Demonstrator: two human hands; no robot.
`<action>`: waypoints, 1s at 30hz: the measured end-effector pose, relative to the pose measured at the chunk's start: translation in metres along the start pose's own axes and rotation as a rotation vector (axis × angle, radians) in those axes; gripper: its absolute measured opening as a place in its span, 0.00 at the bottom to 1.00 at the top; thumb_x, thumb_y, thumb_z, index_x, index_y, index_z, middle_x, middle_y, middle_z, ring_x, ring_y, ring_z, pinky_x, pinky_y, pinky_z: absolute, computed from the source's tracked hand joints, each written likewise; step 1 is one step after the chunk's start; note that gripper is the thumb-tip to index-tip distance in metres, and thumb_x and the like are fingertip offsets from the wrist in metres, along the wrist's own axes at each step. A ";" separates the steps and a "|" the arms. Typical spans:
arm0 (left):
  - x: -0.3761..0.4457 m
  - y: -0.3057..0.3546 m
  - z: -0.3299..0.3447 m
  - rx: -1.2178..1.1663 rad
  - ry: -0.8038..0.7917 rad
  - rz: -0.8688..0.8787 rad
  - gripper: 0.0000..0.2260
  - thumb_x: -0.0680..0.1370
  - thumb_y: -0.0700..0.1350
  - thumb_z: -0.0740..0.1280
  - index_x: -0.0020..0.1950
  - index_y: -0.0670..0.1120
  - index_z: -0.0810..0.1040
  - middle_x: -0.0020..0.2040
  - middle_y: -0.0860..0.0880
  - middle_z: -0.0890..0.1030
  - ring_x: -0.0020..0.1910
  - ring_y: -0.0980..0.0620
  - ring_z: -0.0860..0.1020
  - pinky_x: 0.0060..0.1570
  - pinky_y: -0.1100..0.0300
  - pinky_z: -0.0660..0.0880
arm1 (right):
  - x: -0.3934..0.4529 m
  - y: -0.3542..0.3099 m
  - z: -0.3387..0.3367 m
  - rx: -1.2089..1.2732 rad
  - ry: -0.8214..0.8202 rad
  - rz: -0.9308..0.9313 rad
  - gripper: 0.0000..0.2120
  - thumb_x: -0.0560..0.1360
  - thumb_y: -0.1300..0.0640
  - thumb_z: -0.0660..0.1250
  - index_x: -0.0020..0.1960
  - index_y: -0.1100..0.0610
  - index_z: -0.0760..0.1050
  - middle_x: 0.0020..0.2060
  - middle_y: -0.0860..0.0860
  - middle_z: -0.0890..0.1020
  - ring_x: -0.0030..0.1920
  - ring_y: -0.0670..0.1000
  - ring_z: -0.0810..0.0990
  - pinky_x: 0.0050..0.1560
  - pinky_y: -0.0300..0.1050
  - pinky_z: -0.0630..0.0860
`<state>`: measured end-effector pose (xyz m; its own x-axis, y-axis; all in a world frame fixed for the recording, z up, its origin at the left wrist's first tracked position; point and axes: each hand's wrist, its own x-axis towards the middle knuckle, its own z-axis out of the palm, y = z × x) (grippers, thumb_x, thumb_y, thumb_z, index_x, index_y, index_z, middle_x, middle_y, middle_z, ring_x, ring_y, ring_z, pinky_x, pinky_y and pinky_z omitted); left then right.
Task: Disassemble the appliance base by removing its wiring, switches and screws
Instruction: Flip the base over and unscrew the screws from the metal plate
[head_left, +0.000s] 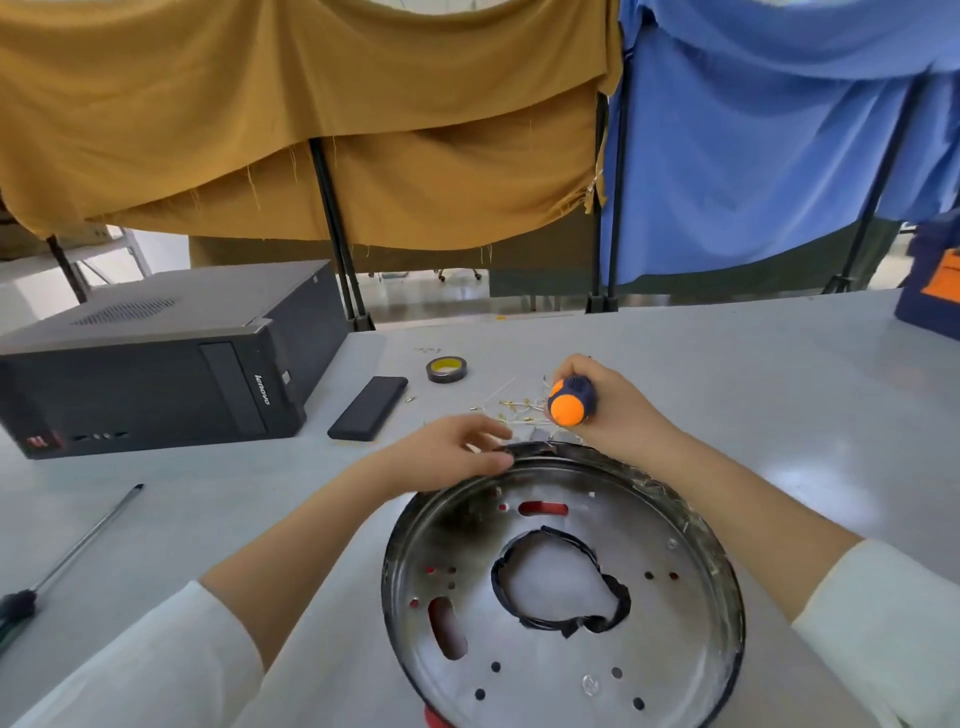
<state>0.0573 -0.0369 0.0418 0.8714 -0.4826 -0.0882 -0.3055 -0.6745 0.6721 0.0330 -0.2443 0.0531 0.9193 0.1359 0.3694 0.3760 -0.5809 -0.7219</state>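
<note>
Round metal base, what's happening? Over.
Right hand grips screwdriver at base's far rim. Left hand steadies rim. Loose wires lie beyond.

A round metal appliance base (563, 597) lies on the grey bench (727, 374). The left hand (452, 447) touches its far rim with relaxed fingers. The right hand (605, 405) has its grip closed round a screwdriver (571, 401) with an orange-capped handle, just beyond the rim. Loose wires (511, 408) lie near both hands. A black computer case (156, 358), a tape roll (447, 369) and a second screwdriver (67, 561) rest to the left.
</note>
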 end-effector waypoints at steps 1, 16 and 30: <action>-0.004 -0.001 0.005 0.009 0.002 -0.011 0.13 0.77 0.49 0.67 0.61 0.54 0.75 0.55 0.54 0.78 0.55 0.55 0.76 0.58 0.62 0.69 | -0.002 -0.001 -0.004 -0.005 -0.015 -0.005 0.11 0.70 0.71 0.69 0.47 0.61 0.71 0.40 0.54 0.76 0.42 0.53 0.73 0.44 0.45 0.71; -0.067 -0.007 0.025 -0.214 0.279 -0.350 0.23 0.77 0.34 0.56 0.71 0.50 0.64 0.48 0.48 0.75 0.40 0.52 0.74 0.45 0.57 0.75 | -0.053 0.005 -0.008 -0.335 -0.069 0.104 0.14 0.68 0.67 0.62 0.45 0.49 0.67 0.39 0.51 0.79 0.38 0.56 0.75 0.40 0.53 0.75; -0.024 0.025 0.020 0.294 0.101 -0.054 0.29 0.73 0.56 0.70 0.71 0.50 0.65 0.67 0.48 0.72 0.64 0.48 0.71 0.62 0.56 0.67 | -0.046 0.010 0.004 -0.268 -0.113 0.034 0.15 0.69 0.68 0.63 0.45 0.48 0.68 0.38 0.50 0.77 0.37 0.52 0.71 0.38 0.46 0.70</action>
<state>0.0209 -0.0528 0.0460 0.9187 -0.3935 -0.0352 -0.3425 -0.8377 0.4254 -0.0049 -0.2531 0.0270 0.9436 0.1921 0.2695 0.3143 -0.7757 -0.5473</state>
